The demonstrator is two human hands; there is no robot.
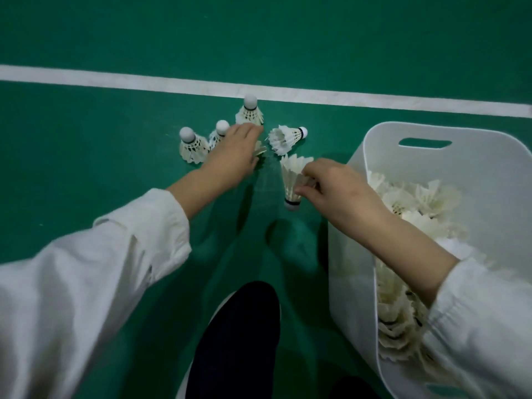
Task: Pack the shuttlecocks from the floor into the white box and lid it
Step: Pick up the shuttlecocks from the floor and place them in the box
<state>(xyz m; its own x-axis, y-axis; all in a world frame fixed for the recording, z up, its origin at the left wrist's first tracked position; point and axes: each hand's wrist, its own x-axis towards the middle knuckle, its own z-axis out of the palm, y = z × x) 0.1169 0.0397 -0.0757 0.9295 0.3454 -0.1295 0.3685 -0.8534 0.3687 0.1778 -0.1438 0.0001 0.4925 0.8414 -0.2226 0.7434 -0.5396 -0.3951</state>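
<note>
White feather shuttlecocks, loose lot, on a green court floor [86, 125] just this side of a white line [144, 82].

- Standing, cork up: three. One at far left [191, 146], one beside it [219, 133] partly behind the left hand, one nearest the line [250, 112].
- Lying on its side: one [286, 138], cork pointing right.
- Under the left hand [234, 151]: feathers of a further piece [260, 149] show at the fingertips. The hand is spread palm-down over it; whether it has closed a grip cannot be told.
- In the right hand [334, 182]: one shuttlecock [292, 180], cork down, pinched by thumb and fingertips at the side of its feather skirt.
- White box [374, 145], plastic, cut-out handle, just right of the hands: already holds many shuttlecocks [417, 203]. No lid is in view.

Handling, as judged: very light, so a loose pinch suffices. The feather skirt looks brittle and easily crushed or bent; the cork is the firm part. Best taken by the cork or the bound base of the feathers, and set rather than pressed into the box.
</note>
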